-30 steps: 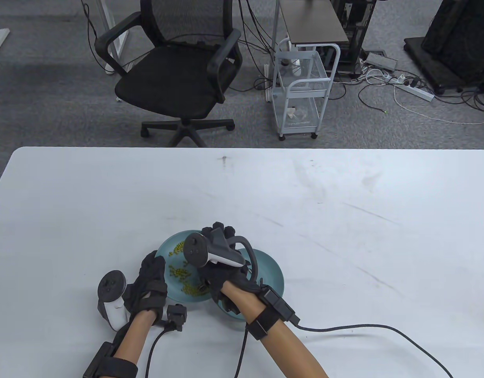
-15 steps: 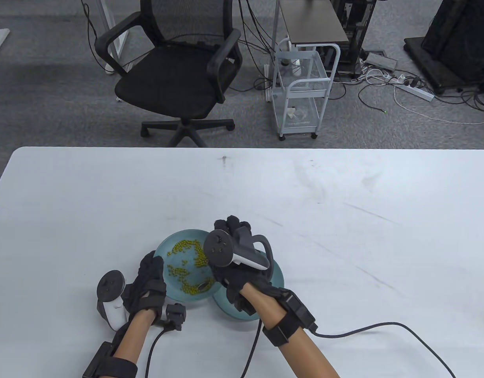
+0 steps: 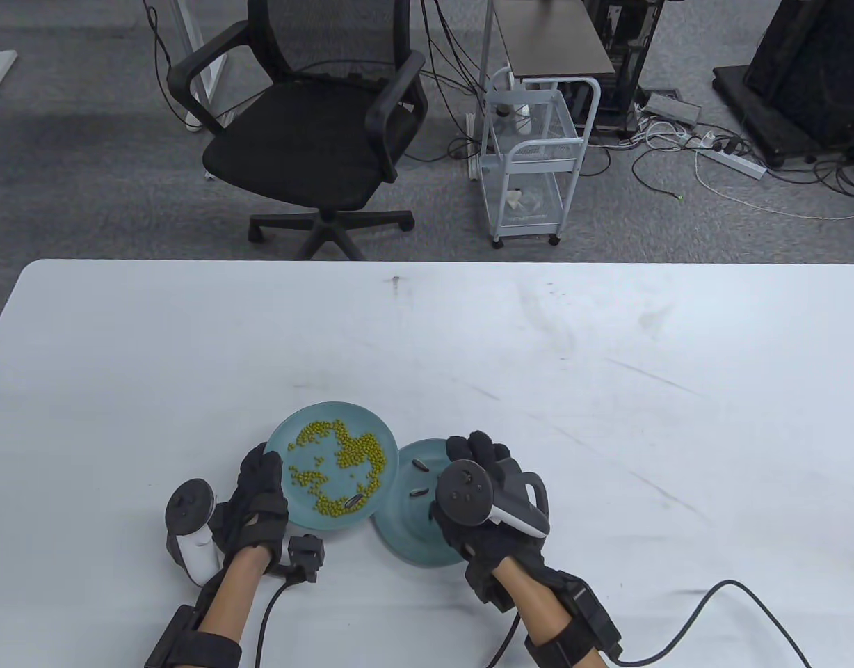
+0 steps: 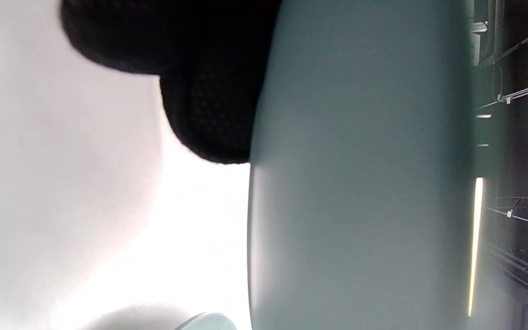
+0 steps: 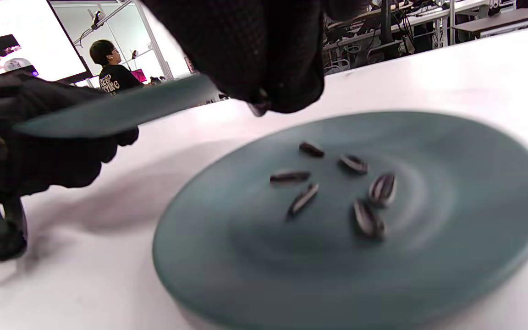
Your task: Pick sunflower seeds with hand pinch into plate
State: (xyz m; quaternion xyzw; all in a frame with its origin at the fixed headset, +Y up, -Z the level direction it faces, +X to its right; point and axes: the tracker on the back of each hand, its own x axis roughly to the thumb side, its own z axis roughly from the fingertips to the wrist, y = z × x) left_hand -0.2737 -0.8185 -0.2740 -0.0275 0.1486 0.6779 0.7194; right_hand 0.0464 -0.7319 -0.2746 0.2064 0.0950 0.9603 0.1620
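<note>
A teal plate (image 3: 309, 518) with green beans (image 3: 350, 456) and one dark sunflower seed (image 3: 355, 499) is tilted up. My left hand (image 3: 263, 463) grips its left rim; the left wrist view shows my fingers (image 4: 209, 114) against the plate (image 4: 360, 183). A second teal plate (image 3: 406, 536) lies flat to the right with several striped sunflower seeds (image 5: 382, 188) on it (image 5: 452, 192). My right hand (image 3: 472, 449) hovers over this plate. Its fingertips (image 5: 264, 98) are pinched together, with a small grey seed tip showing between them.
The white table (image 3: 608, 390) stretches far to the right and back. Glove cables (image 3: 677, 647) trail along the near edge. An office chair (image 3: 316, 139) and a white cart (image 3: 531, 167) stand beyond the table's far edge.
My right hand has moved from over the bean plate to the right and nearer, over the seed plate. The beans and one seed on the left plate are now uncovered. The left hand barely moved.
</note>
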